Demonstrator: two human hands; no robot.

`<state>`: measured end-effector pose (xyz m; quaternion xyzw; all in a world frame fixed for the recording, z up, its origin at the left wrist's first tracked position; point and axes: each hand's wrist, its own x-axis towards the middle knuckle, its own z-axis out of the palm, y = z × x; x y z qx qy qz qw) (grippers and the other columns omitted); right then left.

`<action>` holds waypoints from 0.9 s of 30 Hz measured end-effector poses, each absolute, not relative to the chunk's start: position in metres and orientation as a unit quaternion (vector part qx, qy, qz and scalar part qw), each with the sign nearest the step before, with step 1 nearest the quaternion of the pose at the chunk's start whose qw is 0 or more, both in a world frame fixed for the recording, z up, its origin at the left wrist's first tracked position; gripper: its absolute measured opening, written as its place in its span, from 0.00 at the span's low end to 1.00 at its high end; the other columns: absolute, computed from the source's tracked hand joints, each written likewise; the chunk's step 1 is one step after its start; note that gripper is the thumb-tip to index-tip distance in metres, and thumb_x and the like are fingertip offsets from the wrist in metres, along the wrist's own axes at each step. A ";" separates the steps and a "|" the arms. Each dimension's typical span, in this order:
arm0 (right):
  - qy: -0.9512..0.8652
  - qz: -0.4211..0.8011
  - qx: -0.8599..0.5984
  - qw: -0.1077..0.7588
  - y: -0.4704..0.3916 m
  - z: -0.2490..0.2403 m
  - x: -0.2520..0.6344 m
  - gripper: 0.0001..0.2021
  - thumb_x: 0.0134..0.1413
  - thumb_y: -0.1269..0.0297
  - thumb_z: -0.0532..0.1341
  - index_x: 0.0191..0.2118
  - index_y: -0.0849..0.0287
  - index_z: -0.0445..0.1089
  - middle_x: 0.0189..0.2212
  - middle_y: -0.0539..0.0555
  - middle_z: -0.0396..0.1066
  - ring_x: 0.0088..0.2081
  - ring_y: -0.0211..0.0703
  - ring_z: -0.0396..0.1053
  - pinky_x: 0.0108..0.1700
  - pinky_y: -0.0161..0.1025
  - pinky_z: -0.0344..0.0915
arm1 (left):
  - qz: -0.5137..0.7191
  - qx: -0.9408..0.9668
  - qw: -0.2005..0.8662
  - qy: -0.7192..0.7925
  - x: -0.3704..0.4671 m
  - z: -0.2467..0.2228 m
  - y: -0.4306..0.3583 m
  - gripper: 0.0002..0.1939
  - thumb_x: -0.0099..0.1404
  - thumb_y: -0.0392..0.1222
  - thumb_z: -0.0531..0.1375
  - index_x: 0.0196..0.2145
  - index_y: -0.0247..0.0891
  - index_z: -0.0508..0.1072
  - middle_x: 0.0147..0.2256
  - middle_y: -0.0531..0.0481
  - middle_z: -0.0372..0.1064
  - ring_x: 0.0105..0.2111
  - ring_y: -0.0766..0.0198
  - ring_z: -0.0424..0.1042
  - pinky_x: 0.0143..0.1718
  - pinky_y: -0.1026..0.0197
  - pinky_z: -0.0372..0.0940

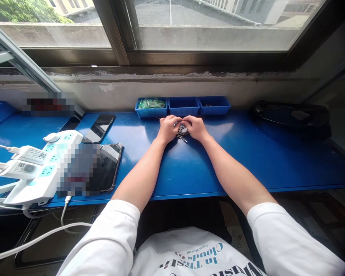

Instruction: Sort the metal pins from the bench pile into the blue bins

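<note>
Both arms reach forward over the blue table. My left hand (169, 128) and my right hand (194, 127) meet at the fingertips, thumbs and fingers pinched close together. Whatever sits between the fingertips is too small to make out. Just below and between the hands lies a small heap of thin, shiny dark metal pieces (183, 134), partly covered by the fingers. Beyond the hands stand three blue bins in a row: the left bin (151, 112) holds green-and-clear plastic packets (151, 103), the middle bin (184, 111) and right bin (215, 110) show small dark contents.
On the left lie a white power strip (53, 161) with chargers plugged in, a phone (100, 128) and a larger black device (110, 168) on a cable. A black bag (293, 119) rests at the right. Another blue bin (0, 111) stands far left, near a metal frame (31, 61).
</note>
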<state>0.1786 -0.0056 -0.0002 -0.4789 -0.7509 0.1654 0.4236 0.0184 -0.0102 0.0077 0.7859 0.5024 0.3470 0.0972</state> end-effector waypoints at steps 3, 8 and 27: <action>-0.713 0.217 -0.470 0.473 -0.008 0.002 0.178 0.11 0.54 0.57 0.57 0.37 0.56 0.71 0.28 0.50 0.73 0.31 0.41 0.70 0.36 0.39 0.66 | 0.349 0.780 0.099 0.509 0.018 0.008 -0.009 0.11 0.66 0.44 0.54 0.39 0.43 0.75 0.40 0.49 0.74 0.45 0.59 0.70 0.52 0.56 0.53; -0.692 0.259 -0.441 0.510 -0.006 0.002 0.178 0.09 0.48 0.56 0.62 0.31 0.57 0.71 0.28 0.51 0.74 0.31 0.41 0.70 0.35 0.39 0.67 | 0.367 0.780 0.115 0.494 0.017 0.005 -0.006 0.11 0.66 0.43 0.52 0.39 0.42 0.75 0.40 0.50 0.75 0.43 0.61 0.71 0.51 0.57 0.55; -0.625 0.291 -0.457 0.561 0.003 -0.001 0.186 0.11 0.46 0.58 0.62 0.34 0.57 0.73 0.33 0.52 0.76 0.36 0.45 0.73 0.43 0.43 0.70 | 0.406 0.739 0.120 0.524 0.015 0.003 -0.002 0.12 0.63 0.41 0.54 0.42 0.40 0.73 0.40 0.48 0.75 0.43 0.59 0.72 0.50 0.57 0.61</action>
